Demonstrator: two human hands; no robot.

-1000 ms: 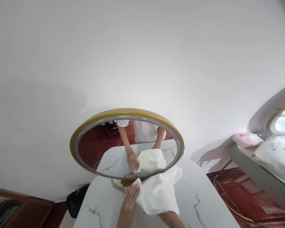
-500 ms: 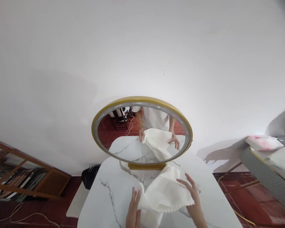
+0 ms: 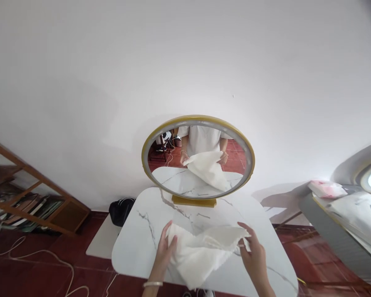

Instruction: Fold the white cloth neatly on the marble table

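A thin white cloth (image 3: 200, 251) with a finely scalloped edge hangs between my two hands above the marble-patterned table (image 3: 132, 247). My left hand (image 3: 165, 249) pinches its left corner between thumb and fingers. On the other side, my right hand (image 3: 250, 247) grips the right corner, with the fingers curled at the edge. The cloth sags in the middle and its lower point droops toward the table's near edge. Behind it stands an oval mirror (image 3: 198, 159) with a gold frame and gold base (image 3: 194, 201); it reflects the cloth, both hands and a white shirt.
A wooden shelf unit (image 3: 62, 210) with books stands at left on the red floor (image 3: 43, 272), where white cables lie. A black bag (image 3: 121, 211) rests on a white surface left of the table. At right, a grey side table (image 3: 330, 243) bears a tissue pack (image 3: 327, 189) and white bag (image 3: 358, 216).
Both hands have closed on the cloth's corners, where they were spread beside it before. The cloth is now stretched out between them, nearer me. The view has shifted a little.
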